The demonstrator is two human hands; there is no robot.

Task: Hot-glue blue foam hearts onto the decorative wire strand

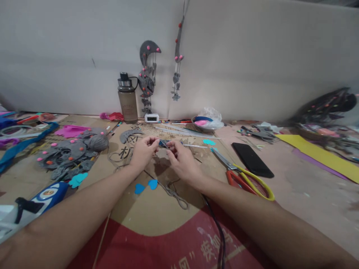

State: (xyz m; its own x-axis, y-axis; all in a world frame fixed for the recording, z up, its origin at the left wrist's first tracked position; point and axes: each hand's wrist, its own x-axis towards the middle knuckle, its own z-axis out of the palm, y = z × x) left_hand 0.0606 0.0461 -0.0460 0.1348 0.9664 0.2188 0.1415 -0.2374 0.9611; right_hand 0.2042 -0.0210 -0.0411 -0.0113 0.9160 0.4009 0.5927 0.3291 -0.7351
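Over the middle of the cardboard, my left hand and my right hand come close together, fingertips pinched. Between them are thin grey yarn and a small dark bluish piece, mostly hidden by the fingers. Below the hands, a loose length of grey yarn trails over the board in loops. Two blue hearts lie just under my left hand. To the right of my right hand rest large scissors with red and yellow handles, blades apart. A grey crescent lies behind my left hand.
At left are grey felt pieces with pompoms, a yarn ball and a blue-white glue gun. A bottle, small clock and bowl stand behind. A phone lies right; a black cable runs below.
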